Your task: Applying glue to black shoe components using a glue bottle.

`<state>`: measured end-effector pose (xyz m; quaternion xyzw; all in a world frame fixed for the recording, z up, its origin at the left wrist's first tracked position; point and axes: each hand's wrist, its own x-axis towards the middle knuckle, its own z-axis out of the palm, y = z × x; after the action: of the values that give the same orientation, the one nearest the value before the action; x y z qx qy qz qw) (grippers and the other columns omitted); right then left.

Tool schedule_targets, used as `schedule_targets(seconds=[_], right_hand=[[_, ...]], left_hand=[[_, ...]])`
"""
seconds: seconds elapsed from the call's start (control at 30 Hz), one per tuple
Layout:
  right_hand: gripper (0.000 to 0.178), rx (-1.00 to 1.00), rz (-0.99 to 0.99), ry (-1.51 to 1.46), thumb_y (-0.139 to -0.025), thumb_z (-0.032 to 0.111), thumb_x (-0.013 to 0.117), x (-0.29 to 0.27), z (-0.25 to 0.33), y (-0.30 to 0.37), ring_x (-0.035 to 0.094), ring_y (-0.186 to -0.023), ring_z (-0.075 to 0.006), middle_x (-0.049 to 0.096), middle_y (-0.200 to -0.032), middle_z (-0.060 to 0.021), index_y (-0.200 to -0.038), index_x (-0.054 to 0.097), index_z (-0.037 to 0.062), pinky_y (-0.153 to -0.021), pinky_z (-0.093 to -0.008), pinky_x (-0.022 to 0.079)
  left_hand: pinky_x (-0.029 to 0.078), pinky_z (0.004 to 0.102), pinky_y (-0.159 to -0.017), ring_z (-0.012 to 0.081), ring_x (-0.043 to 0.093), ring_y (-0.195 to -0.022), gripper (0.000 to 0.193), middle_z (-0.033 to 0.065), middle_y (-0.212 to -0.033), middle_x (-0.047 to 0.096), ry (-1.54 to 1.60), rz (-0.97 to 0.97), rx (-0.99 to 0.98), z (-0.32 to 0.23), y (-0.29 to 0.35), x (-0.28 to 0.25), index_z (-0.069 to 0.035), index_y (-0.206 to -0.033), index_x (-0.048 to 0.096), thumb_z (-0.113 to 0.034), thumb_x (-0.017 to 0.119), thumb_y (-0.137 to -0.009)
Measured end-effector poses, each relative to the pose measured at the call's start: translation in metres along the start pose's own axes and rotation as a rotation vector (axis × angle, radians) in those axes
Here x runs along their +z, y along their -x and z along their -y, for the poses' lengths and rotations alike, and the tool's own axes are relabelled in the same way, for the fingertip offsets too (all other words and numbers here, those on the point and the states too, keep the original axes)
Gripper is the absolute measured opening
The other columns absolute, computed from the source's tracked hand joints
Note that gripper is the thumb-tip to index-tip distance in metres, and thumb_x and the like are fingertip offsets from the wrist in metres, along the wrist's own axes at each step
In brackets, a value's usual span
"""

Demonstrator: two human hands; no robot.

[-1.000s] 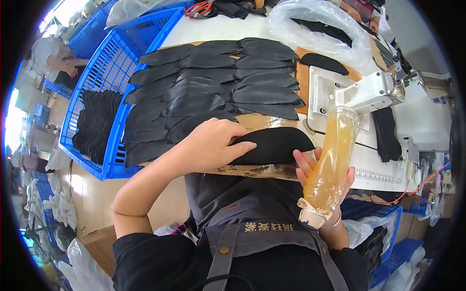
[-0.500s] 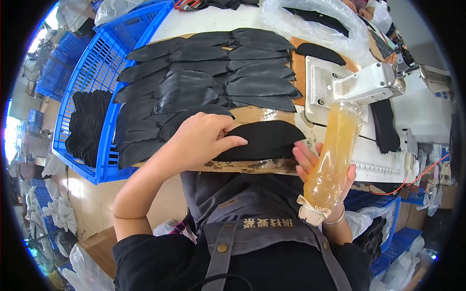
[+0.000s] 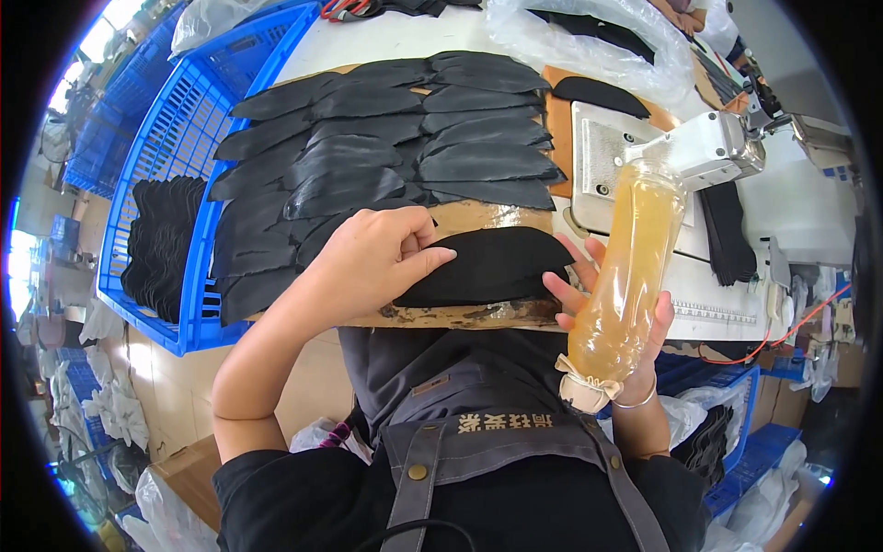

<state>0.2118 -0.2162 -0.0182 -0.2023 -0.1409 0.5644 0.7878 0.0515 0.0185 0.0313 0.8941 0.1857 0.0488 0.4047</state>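
Observation:
A black half-moon piece, matte like fabric, lies at the near edge of a brown board. My left hand is closed at its left end, with the thumb on top and the fingers curled. In my right hand rests a clear bottle of cloudy yellow liquid, its cloth-covered mouth tied with string and pointing toward me. Some fingers of that hand stretch out beside the piece's right end. Beyond my left hand, overlapping rows of dark, partly shiny curved pieces cover the board.
On the left stands a blue crate with a stack of wavy-edged black pieces. A white sewing machine stands at the right, near another black half-moon piece. Clear plastic wrapping lies at the back. Black strips sit beyond the bottle.
The bottle's far end has risen slightly in view, and the fingers of my right hand have spread wider. My left hand stays at the piece's left end. The whole view has shifted a little.

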Motion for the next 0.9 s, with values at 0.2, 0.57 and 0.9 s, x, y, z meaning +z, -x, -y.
schedule_targets(seconds=[0.2, 0.57, 0.9], right_hand=[[0.088, -0.032, -0.037, -0.014, -0.079, 0.049, 0.061, 0.0, -0.001, -0.004, 0.02, -0.134, -0.0431, 0.025, -0.14, -0.0246, -0.139, 0.021, -0.002, -0.101, -0.0517, 0.039], [0.088, -0.038, -0.18, 0.073, -0.081, 0.059, 0.052, 0.011, -0.003, 0.011, 0.027, -0.133, -0.0405, 0.039, -0.128, -0.024, -0.138, 0.023, -0.0022, -0.102, -0.0429, 0.04], [0.087, -0.031, -0.186, 0.078, -0.083, 0.063, 0.046, 0.007, -0.006, 0.015, 0.029, -0.132, -0.0394, 0.035, -0.133, -0.0214, -0.138, 0.024, -0.0001, -0.102, -0.0413, 0.04]], left_hand=[[0.034, 0.0255, -0.048, 0.0092, 0.041, -0.049, 0.024, 0.0035, -0.055, 0.048, 0.018, 0.007, 0.003, 0.001, 0.0, 0.002, 0.001, -0.074, 0.052, -0.018, 0.067, -0.081], [0.032, 0.0224, -0.048, 0.0036, 0.038, -0.053, 0.023, -0.0014, -0.057, 0.048, 0.103, 0.124, -0.096, 0.0, -0.003, -0.006, 0.0, -0.073, 0.053, -0.016, 0.069, -0.08], [0.033, 0.0228, -0.047, 0.0058, 0.042, -0.049, 0.022, -0.0007, -0.057, 0.05, 0.004, 0.008, -0.04, 0.005, 0.002, 0.006, -0.002, -0.075, 0.054, -0.015, 0.072, -0.076]])
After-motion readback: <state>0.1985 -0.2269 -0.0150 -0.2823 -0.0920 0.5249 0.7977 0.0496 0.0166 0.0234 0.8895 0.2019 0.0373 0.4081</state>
